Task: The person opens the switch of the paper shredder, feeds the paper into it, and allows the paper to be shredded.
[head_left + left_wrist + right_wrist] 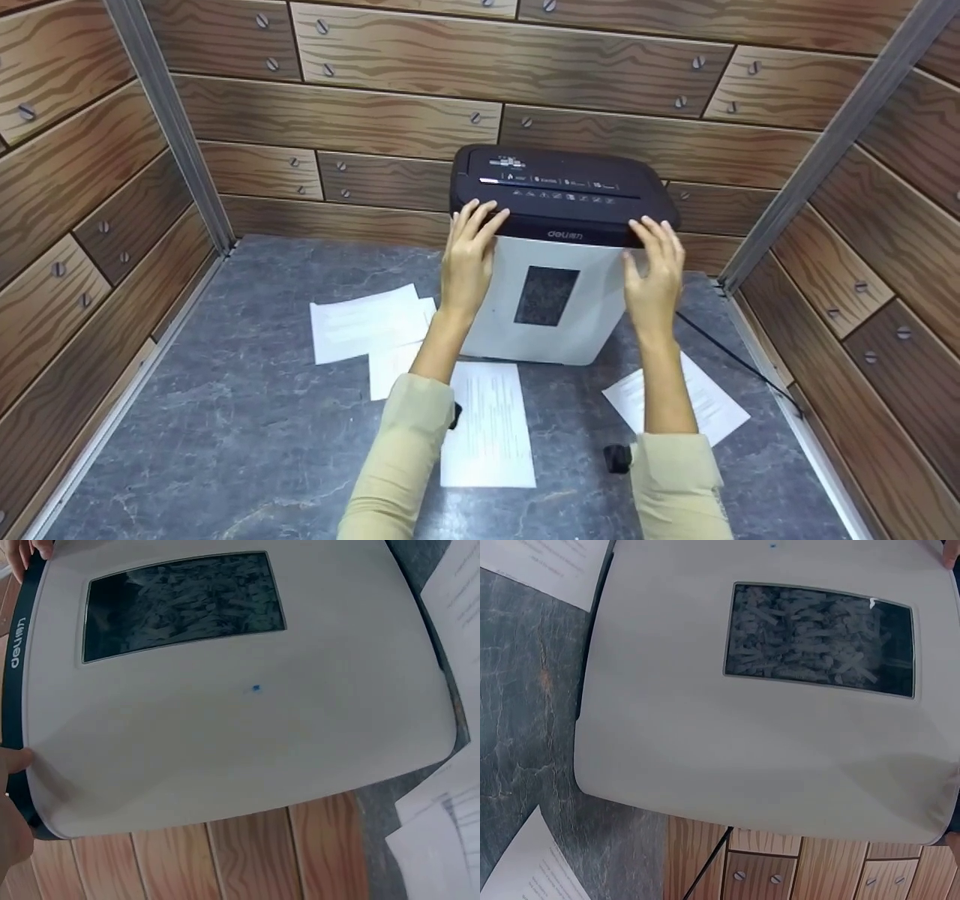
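White shredder (589, 304) is gripped by its black lid (562, 206), left hand (466, 268) and right hand (655, 279) apart. Papers (491, 435) flank its base.

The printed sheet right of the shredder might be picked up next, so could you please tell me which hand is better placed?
Probably the right hand: its forearm passes over that sheet, while the left hand is on the opposite side of the shredder.

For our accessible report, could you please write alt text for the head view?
A person's left hand and right hand touch the dark top of a paper shredder near its front corners. Printed sheets lie beside and in front of it on the grey surface.
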`<act>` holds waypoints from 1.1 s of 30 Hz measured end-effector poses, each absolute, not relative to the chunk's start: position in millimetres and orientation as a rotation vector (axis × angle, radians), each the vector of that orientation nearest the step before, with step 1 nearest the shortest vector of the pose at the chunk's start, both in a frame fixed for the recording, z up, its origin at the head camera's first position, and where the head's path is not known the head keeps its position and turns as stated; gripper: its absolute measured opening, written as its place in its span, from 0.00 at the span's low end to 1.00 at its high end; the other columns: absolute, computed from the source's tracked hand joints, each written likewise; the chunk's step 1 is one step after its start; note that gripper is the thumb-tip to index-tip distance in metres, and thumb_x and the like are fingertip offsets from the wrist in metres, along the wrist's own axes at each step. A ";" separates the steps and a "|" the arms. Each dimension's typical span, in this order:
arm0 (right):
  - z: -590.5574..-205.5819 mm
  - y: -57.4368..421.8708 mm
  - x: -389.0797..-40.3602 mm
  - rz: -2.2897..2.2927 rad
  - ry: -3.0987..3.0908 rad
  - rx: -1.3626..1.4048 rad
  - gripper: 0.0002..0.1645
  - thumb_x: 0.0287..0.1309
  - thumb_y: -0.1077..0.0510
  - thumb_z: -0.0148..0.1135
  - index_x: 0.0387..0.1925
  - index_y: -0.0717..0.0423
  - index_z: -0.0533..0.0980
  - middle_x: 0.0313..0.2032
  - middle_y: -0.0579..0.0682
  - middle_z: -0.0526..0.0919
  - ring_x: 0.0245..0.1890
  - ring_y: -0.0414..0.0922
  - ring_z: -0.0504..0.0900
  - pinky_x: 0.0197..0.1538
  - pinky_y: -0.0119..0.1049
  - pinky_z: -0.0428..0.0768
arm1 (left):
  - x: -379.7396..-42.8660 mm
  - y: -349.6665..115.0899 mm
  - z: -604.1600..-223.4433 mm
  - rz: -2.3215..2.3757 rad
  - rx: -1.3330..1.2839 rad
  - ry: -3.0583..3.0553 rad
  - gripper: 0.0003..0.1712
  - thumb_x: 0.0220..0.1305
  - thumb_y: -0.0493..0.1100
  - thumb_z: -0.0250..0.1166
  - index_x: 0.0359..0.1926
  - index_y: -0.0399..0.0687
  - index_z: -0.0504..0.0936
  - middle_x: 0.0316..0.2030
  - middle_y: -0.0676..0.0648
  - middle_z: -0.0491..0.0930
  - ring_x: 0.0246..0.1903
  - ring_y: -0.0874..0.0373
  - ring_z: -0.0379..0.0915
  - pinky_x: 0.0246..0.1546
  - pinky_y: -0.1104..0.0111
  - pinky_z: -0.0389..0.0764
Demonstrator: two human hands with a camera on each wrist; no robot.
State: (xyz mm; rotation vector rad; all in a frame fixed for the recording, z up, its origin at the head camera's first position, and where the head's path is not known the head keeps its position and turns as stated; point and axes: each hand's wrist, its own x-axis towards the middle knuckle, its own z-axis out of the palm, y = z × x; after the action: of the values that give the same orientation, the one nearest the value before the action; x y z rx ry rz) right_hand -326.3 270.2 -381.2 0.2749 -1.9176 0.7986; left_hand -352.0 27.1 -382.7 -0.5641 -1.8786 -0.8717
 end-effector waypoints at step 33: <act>-589.2 187.8 -262.6 0.889 -3.063 0.400 0.40 0.44 0.57 0.71 0.58 0.67 0.66 0.60 0.70 0.61 0.60 0.66 0.59 0.58 0.61 0.59 | -259.5 27.6 -578.2 -0.858 0.186 -2.768 0.26 0.40 0.34 0.73 0.44 0.30 0.76 0.37 0.35 0.72 0.39 0.42 0.67 0.38 0.56 0.74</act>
State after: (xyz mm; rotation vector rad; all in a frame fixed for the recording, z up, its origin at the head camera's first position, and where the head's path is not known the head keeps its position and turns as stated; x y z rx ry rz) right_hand -262.6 187.8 -589.2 0.4001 -3.0630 0.8887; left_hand -259.5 27.6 -578.2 0.1865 -2.7680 -0.8578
